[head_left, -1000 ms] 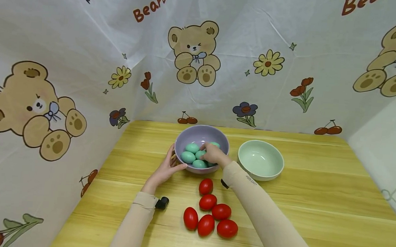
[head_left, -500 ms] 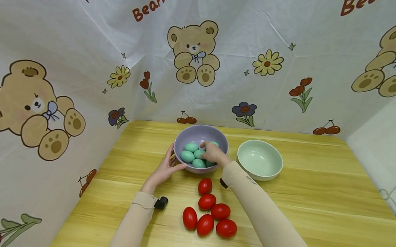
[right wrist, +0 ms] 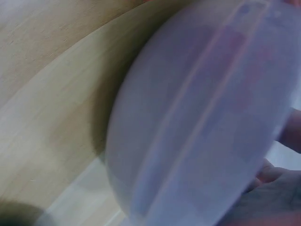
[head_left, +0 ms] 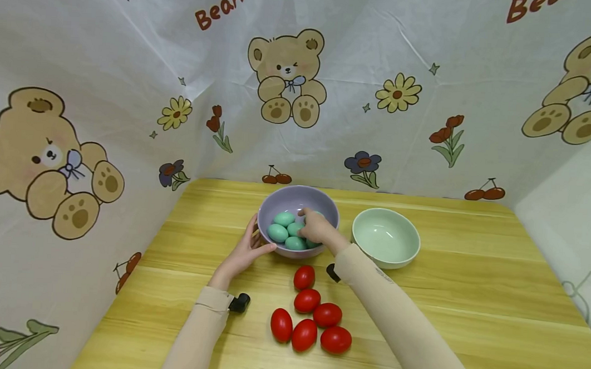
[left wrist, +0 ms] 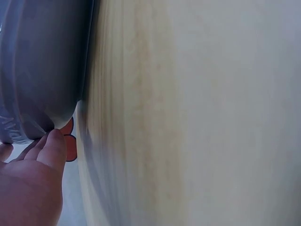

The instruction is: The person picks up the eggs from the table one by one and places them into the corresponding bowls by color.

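Left hand [head_left: 241,254]: thumb and fingers spread apart, against the outside of the purple bowl [head_left: 292,200].
Right hand [head_left: 319,229]: inside that bowl, thumb and forefinger apart; cannot tell whether it grips anything.
Green eggs [head_left: 277,233]: in the purple bowl, some partly hidden by the right hand.
Red eggs [head_left: 307,300]: six, on the table [head_left: 471,272], near the purple bowl.
Pale green bowl [head_left: 385,234]: just beside the purple one.

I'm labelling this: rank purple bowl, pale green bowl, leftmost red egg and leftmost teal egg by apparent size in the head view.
1. Purple bowl
2. Pale green bowl
3. Leftmost red egg
4. Leftmost teal egg
The red lies nearer the camera than the teal; true sizes unsure.
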The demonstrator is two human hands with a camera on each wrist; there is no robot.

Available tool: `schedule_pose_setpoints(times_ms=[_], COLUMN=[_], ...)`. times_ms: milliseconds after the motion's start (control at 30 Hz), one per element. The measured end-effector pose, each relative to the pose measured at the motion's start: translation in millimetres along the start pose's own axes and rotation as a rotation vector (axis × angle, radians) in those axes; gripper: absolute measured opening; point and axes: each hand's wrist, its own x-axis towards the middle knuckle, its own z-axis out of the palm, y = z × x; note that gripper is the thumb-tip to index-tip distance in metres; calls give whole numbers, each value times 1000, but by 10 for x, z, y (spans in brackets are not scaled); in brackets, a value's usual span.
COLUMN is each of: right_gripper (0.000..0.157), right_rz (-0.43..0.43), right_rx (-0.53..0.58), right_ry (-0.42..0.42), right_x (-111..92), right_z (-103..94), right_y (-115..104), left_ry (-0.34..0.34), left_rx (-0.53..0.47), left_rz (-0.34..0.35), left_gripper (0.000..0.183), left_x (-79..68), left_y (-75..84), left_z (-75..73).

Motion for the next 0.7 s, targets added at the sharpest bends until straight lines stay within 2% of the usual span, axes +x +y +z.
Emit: schedule_pose_setpoints(times_ms=[167,467,700], right_gripper=[51,52,55], right_rz=[-34,-161,-173], right_rx=[38,300,467], right_ry=[34,49,20], right_x=[-134,-393,-508], right_z=[-66,-205,-246], right_y=[2,173,262], left_ry=[10,17,18], left_rx=[10,16,12], left_rz=[-8,-14,-15], left_gripper=[95,95,96], left_x=[0,-2,2], left_y=[-9,4,3], left_z=[1,6,10])
